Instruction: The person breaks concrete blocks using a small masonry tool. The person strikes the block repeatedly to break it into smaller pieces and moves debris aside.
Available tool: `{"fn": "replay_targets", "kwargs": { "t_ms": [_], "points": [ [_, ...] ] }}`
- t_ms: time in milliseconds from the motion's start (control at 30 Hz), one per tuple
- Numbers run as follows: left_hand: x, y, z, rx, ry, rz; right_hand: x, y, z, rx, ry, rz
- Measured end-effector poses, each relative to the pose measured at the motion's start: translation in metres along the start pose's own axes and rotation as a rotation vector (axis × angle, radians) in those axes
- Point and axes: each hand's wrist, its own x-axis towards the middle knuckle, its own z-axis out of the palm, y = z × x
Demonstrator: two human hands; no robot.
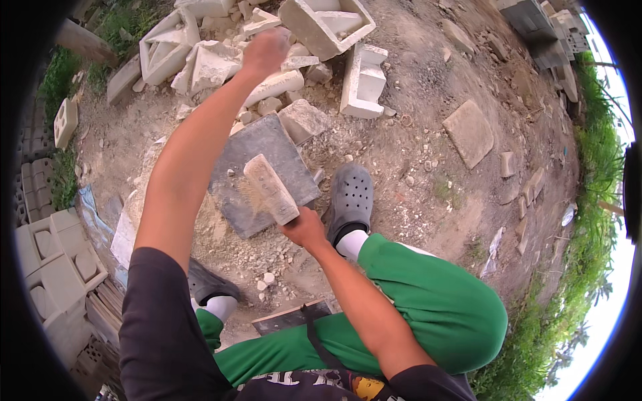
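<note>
My right hand (pixel 306 228) grips the near end of a dusty, pale oblong block (pixel 271 190). The block lies slantwise over a dark grey square slab (pixel 244 155) on the ground, with tan powder beside it. Farther off, my left hand (pixel 267 49) reaches into a heap of broken pale concrete pieces (pixel 217 67). Its fingers look curled in, but they are blurred and partly hidden, so anything in them does not show. Close by that hand is a hollow pale block (pixel 328 25), tipped on its side. A rough stone chunk (pixel 303 121) rests against the slab's far corner.
My feet in grey clogs (pixel 352 194) stand either side of the slab. Another broken hollow block (pixel 363 81) lies right of the heap. A flat stone (pixel 469 134) lies farther right. Concrete blocks (pixel 60 250) are stacked at the left, and greenery (pixel 535 321) lines the right.
</note>
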Motion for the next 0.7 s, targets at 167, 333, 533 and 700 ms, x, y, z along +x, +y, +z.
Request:
{"fn": "replay_targets", "kwargs": {
  "t_ms": [167,333,533,700],
  "points": [
    [-0.017,-0.018,0.034,0.268,-0.575,0.104,-0.005,-0.015,-0.006,-0.008,-0.03,0.009],
    [-0.012,-0.007,0.025,0.146,-0.533,0.03,0.002,-0.003,-0.006,-0.057,-0.09,0.064],
    [-0.033,-0.064,-0.067,-0.284,-0.576,-0.221,0.004,0.001,0.005,-0.038,-0.004,0.007],
    [-0.144,-0.109,-0.149,-0.521,-1.048,-0.489,0.015,0.02,0.02,-0.026,0.041,-0.108]
  ]
}}
